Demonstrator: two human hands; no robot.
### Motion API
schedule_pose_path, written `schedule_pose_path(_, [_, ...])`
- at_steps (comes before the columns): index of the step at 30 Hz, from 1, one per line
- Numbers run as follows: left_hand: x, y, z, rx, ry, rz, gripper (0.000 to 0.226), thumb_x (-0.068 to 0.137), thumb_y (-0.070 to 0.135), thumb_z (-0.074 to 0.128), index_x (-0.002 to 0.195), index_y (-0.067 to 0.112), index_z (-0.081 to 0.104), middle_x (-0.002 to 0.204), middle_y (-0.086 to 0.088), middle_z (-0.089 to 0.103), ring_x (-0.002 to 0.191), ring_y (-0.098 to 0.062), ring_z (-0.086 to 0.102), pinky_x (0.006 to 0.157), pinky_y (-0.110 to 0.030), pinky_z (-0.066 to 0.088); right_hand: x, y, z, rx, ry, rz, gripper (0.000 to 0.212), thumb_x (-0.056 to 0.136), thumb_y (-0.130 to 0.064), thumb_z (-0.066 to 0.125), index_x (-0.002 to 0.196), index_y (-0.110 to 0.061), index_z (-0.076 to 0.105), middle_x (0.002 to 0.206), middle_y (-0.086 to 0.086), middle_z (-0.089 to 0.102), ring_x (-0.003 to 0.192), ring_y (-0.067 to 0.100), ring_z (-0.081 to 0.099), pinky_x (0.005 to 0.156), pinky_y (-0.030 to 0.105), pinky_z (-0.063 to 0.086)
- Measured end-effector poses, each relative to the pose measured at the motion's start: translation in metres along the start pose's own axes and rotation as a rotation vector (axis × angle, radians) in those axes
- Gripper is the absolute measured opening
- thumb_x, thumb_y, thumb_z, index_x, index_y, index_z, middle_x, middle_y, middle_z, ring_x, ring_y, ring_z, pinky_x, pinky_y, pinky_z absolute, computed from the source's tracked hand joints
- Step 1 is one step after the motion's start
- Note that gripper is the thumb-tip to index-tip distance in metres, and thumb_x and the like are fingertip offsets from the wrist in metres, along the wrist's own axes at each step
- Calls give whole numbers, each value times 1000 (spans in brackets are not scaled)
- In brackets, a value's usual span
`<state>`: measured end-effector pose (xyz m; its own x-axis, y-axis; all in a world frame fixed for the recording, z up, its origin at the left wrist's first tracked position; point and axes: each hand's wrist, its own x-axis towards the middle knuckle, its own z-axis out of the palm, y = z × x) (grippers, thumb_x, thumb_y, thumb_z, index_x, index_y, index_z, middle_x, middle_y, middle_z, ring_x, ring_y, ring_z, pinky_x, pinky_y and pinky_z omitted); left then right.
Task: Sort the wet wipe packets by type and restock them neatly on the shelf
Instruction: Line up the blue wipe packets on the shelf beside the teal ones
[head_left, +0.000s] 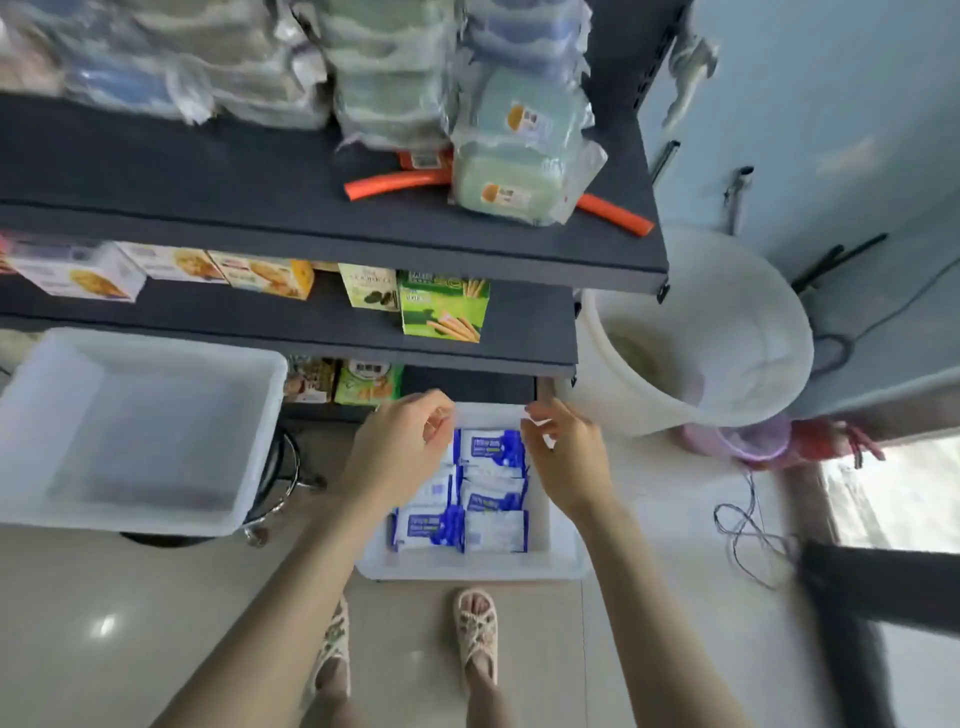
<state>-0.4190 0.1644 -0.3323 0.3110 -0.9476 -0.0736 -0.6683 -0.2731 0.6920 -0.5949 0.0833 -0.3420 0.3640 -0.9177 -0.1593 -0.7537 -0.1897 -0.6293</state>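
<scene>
Wet wipe packets (491, 449) lie in a small white bin (467, 569) on the floor (156, 623), at the person's feet and just in front of the lowest shelf (467, 384). They sit in two rough columns, some showing a blue printed face and others a paler, mostly white one; whether those are two types or just fronts and backs cannot be told. The left hand (400, 452) hangs over the bin's far left corner and the right hand (569, 462) over its far right corner, apart from each other, fingers loosely curled. No packet shows in either, but blur makes it impossible to say whether they touch the rim or pinch anything. A larger white bin (156, 345) rests on a stool (283, 467) to the left, with nothing visible inside. The lowest shelf carries snack boxes (363, 382) on the left, with a dark bare stretch beside them, directly behind the packets. No wipes show on any shelf, so restocking looks barely begun: sorting by type and placing every packet appear to remain.
</scene>
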Motion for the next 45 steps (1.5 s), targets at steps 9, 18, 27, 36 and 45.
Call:
schedule_pose_path(9, [-9,-97,187,-63,-207,-423,17,91,16,59,106,10,63,98,-1,69,80,-15,60,70,-28,46,20,156,116,44,-248,238,14,92,-12,56,103,-8,64,104,8,68,88,22,64,77,35,53])
schedule_pose_path(18, [-30,-219,335,-9,-290,-700,46,83,12,68,126,5,54,125,-14,53,115,-27,50,92,-37,44,17,279,258,-29,-448,441,37,88,-21,65,123,-12,57,126,6,56,118,26,50,93,32,42])
schedule_pose_path(27, [-30,-258,362,406,-198,-432,59,57,6,86,109,12,60,116,-16,47,107,-37,46,87,-47,38,16,312,304,-296,-423,387,67,71,-35,79,124,-21,39,131,4,30,122,27,26,105,36,18])
schedule_pose_path(36, [-15,-263,339,311,-346,-393,31,80,13,74,104,4,58,102,-14,64,89,-28,59,76,-37,47,44,310,283,-344,-519,331,20,88,-26,66,102,-13,61,98,4,65,93,26,54,85,35,37])
schedule_pose_path(45, [-28,-219,276,151,-60,-448,24,90,22,63,103,2,59,87,-6,49,81,-21,51,62,-25,27,25,276,247,-22,-519,392,7,89,-19,63,90,-13,60,98,7,64,92,27,58,74,34,49])
